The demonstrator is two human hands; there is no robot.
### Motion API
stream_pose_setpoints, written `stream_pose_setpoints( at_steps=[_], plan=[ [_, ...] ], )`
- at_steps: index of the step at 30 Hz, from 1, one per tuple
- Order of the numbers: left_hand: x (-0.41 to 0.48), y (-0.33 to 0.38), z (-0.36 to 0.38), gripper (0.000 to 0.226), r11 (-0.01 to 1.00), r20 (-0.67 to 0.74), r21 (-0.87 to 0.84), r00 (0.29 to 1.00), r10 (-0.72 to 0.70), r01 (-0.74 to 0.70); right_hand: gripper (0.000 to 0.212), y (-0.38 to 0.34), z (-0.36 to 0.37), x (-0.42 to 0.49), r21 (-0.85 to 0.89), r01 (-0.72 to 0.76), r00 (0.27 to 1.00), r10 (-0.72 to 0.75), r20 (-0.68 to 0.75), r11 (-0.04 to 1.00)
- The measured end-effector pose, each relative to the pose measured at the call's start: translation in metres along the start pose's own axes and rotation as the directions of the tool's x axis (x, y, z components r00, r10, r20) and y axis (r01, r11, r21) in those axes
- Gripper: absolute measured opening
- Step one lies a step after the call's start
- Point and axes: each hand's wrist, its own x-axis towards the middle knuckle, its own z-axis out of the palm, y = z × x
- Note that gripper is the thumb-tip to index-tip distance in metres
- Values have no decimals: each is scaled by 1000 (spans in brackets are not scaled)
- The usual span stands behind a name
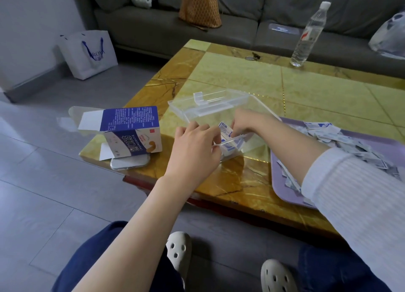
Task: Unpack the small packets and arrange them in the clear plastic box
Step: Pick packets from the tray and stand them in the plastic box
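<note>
Behind the desk [241,77] a grey sofa [153,28] is seen, and a water bottle [306,35] is stood at the desk's far right edge. The clear plastic box [256,138] is placed near the middle of the desk, with its lid swung open toward the far side.

The near left rim of the box is gripped by the left hand [195,147], whose fingers are curled over it. One small packet [225,128] is pinched by the right hand [247,123] inside the box, just above a short row of packets [232,147] already set upright against the near left wall.

An emptied blue carton [131,127] is laid on its side at the left, flaps open, with a phone [131,162] just beside it on the near side. Unpacking is therefore judged to be done.

Arranging is judged to be at an early stage. Only a small part of the box is filled, and a large loose pile of packets [341,138] is heaped on the purple tray [372,136] at the right. Most of the task is judged to be left: each packet is to be carried across and lined up.
</note>
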Motion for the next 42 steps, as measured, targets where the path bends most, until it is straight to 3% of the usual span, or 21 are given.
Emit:
stream_pose_setpoints(
  at_steps=[1,6,16,20,23,26,28,30,33,37,40,42],
  plan=[
    [0,0,0,7,1000,-1,-1,1000,0,0,11,-1,-1,0,-19,-11,1000,12,8,1000],
    [1,-1,1,5,1000,6,-8,1000,2,-2,30,-5,1,3,-30,-69,997,69,20,997],
    [2,1,2,5,1000,8,-21,1000,-6,6,16,0,0,2,24,21,1000,-21,9,999],
    [2,3,3,3,1000,-8,7,1000,-15,15,26,9,-5,-8,49,115,979,-105,-177,992],
    [3,7,5,3,998,-29,69,1000,-10,12,26,19,-3,-30,156,225,883,-133,-451,962],
    [4,14,11,7,991,-69,131,998,3,6,24,32,4,-63,167,361,676,-134,-724,918],
    [5,22,16,13,989,-113,143,993,46,-29,23,47,12,-81,120,417,536,-137,-833,901],
    [5,35,21,16,988,-152,120,982,113,-95,21,69,21,-91,135,425,499,-107,-860,895],
    [6,55,35,15,979,-140,51,969,203,-198,20,108,36,-99,233,347,598,-23,-801,908],
    [8,80,56,16,970,30,-19,969,244,-243,26,153,58,-108,322,245,784,9,-621,914],
    [10,95,73,34,968,208,10,948,242,-250,63,168,72,-118,268,186,905,-59,-421,945],
    [13,102,88,47,964,315,63,922,226,-258,86,172,76,-122,229,167,943,-87,-321,959]
  ],
)
